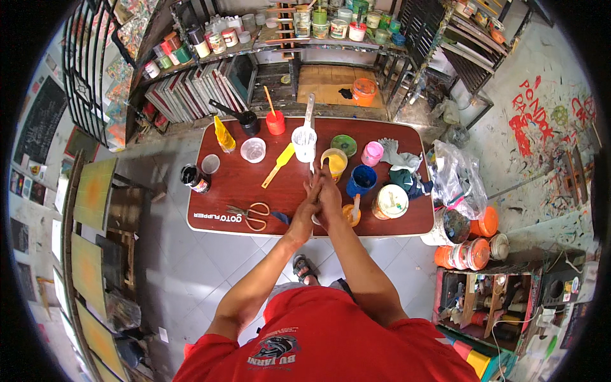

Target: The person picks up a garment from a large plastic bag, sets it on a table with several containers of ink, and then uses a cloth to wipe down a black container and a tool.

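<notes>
My left hand [305, 213] and my right hand [328, 194] are pressed together above the table's near middle, fingers stretched forward and mostly straight. No held object shows, though the space between the palms is hidden. Just beyond the fingertips are a cup of yellow paint [335, 160] and a white paint cup [304, 151] with a pale spatula standing in it. A yellow spatula [280, 164] lies to the left. Scissors with tan handles [257, 217] rest left of my wrists. On the right are a blue paint cup [362, 181] and a small orange-yellow container [350, 214].
The dark red table [235, 184] also holds a black jar [194, 178], a red pot [275, 122], a yellow bottle [224, 135], a white tub [390, 202] and grey gloves [400, 155]. Paint shelves [267, 43] stand behind. Orange-lidded buckets [471, 253] sit at right.
</notes>
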### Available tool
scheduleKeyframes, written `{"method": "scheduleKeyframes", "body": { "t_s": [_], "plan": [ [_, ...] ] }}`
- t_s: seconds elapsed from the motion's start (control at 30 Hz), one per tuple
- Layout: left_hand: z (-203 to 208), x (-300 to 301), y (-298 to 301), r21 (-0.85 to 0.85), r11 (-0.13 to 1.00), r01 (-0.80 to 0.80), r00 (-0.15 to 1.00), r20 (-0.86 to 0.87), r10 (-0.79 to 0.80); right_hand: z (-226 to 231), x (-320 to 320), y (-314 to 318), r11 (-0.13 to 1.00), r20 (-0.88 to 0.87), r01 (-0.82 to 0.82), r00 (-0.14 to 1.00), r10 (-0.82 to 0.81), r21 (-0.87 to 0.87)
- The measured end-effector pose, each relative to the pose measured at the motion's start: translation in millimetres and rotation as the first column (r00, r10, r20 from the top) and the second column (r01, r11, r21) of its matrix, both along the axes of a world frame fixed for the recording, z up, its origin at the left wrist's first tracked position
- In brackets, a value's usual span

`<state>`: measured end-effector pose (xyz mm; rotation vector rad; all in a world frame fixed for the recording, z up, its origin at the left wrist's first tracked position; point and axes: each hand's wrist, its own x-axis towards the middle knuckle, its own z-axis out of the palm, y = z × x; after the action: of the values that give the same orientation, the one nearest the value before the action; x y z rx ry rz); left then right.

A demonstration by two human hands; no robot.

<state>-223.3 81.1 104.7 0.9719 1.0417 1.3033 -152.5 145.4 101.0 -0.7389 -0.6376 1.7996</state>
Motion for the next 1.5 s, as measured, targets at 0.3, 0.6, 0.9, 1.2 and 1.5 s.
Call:
{"method": "scheduleKeyframes", "body": {
  "t_s": [0.3, 0.6, 0.9, 1.2, 1.5],
  "plan": [
    [69, 23, 1, -0.207, 0.969, -0.136, 0.882, 0.419, 0.213, 28, 22, -16, 0.693, 0.706, -0.341, 0.621, -0.341, 0.635],
    [41, 24, 49, -0.111, 0.988, -0.111, 0.876, -0.48, 0.045, 54, 73, -65, 0.383, 0.633, -0.809, -0.018, -0.774, 0.445],
    [-3, 171, 60, -0.245, 0.956, 0.164, 0.969, -0.144, -0.203, 28, 198, -44, 0.574, 0.676, -0.612, -0.087, -0.732, 0.544],
    [-17, 315, 115, -0.092, 0.992, 0.09, 0.82, -0.558, -0.126, 33, 331, 1, 0.65, 0.728, -0.504, -0.058, -0.683, 0.569],
    [19, 433, 192, -0.36, 0.744, 0.563, 0.736, 0.627, -0.254, 58, 462, 47, 0.625, 0.749, -0.628, -0.1, -0.655, 0.464]
  ]
}}
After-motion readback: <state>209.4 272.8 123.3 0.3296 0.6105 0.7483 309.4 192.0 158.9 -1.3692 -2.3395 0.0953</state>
